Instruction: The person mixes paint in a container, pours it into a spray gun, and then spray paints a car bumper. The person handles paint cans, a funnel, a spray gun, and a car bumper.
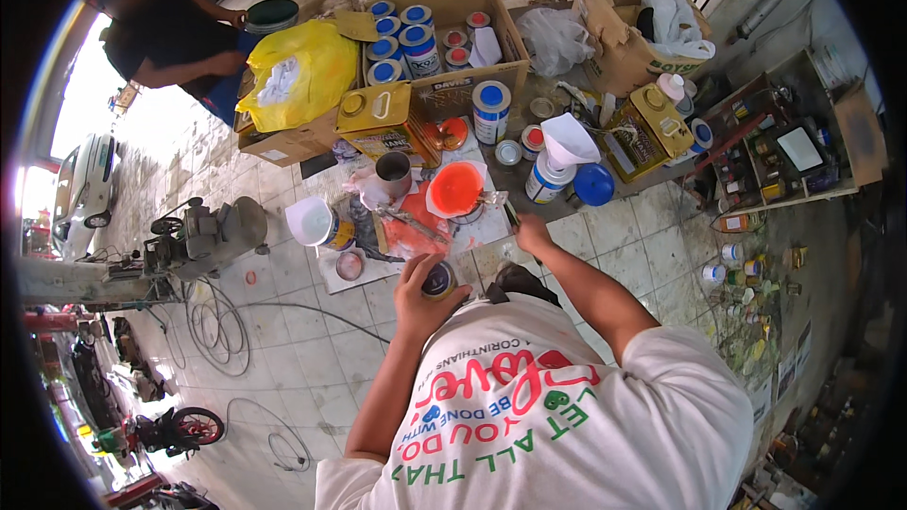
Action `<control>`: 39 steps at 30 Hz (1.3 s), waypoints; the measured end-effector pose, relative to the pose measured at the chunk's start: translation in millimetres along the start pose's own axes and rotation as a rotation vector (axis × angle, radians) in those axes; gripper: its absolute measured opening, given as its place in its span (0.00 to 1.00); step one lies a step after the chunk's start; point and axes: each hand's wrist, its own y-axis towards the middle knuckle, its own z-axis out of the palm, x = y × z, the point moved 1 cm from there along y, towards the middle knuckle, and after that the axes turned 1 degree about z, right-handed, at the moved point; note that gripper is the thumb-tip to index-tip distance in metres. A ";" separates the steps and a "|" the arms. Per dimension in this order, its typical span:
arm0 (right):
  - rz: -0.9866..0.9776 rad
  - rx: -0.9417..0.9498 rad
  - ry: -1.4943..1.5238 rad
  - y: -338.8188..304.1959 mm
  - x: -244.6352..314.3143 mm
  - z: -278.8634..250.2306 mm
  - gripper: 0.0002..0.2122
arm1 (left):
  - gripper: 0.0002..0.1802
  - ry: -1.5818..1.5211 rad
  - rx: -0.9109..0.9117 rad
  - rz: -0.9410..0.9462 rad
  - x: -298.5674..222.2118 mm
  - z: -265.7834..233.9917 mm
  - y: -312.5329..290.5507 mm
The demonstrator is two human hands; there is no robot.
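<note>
My left hand (423,300) is closed around a small round can (439,280) with a dark top, near my waist at the front edge of the table. My right hand (534,234) grips the dark handle of a paintbrush (494,198). Its pale, smeared end is at the right rim of a container of bright orange-red paint (455,189). Below that container lies a paint-stained sheet (414,231), with another brush (411,222) across it. A grey metal cup (393,173) stands to the left, beside a crumpled stained cloth (370,191).
A white tub (314,223) and a small open can (350,265) sit at the left. Behind are square metal tins (387,123), a cardboard box (444,85) of blue-lidded cans and a yellow bag (300,76). Another person (170,38) stands far left. A hose (222,321) coils on the floor.
</note>
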 end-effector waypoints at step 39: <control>-0.611 -0.065 0.826 -132.6 218.0 -117.9 0.38 | 0.30 -0.826 -0.008 0.034 -1.5 -17.0 26.3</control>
